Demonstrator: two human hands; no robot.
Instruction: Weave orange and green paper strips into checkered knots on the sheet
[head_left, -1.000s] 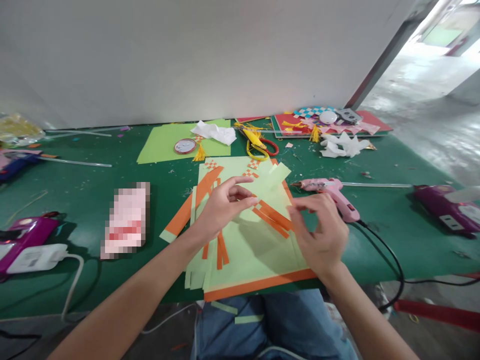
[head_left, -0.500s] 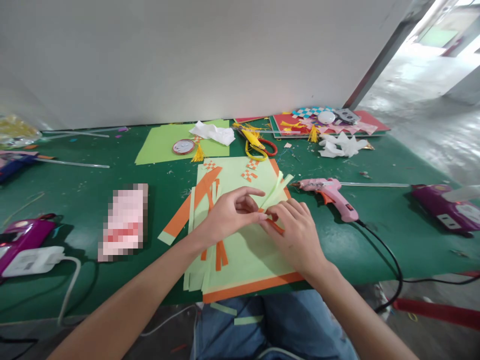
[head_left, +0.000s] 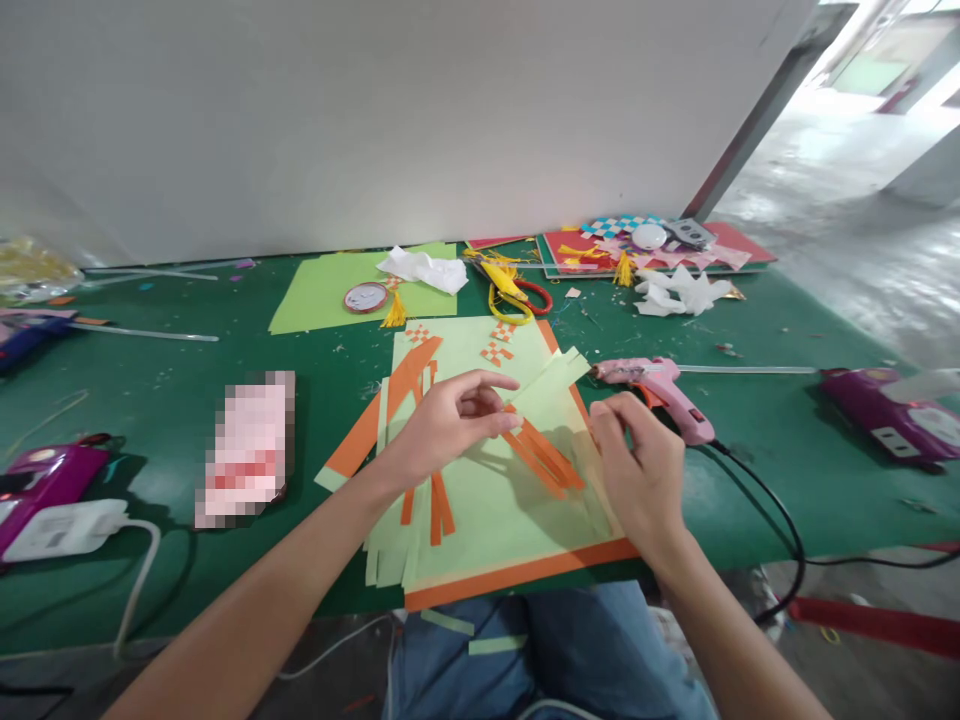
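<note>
- Left hand (head_left: 442, 420), bent inward, pinches orange strips (head_left: 544, 455) crossed with pale green strips (head_left: 551, 378), above the large sheet (head_left: 495, 520).
- Right hand (head_left: 643, 465) has curled fingers; I cannot tell if they grasp something.
- Half a second ago it was at the strips; now it is near the glue gun (head_left: 694, 420).
- Little table (head_left: 750, 400) shows below the sheet.

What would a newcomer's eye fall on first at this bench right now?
Probably the orange strips and pale green strips fanning out from the left hand, over a pale green sheet with an orange border. After that, likely the pink glue gun on the green table, just beyond the right hand, and the scissors with red and yellow handles by the sheet's far edge.
</note>
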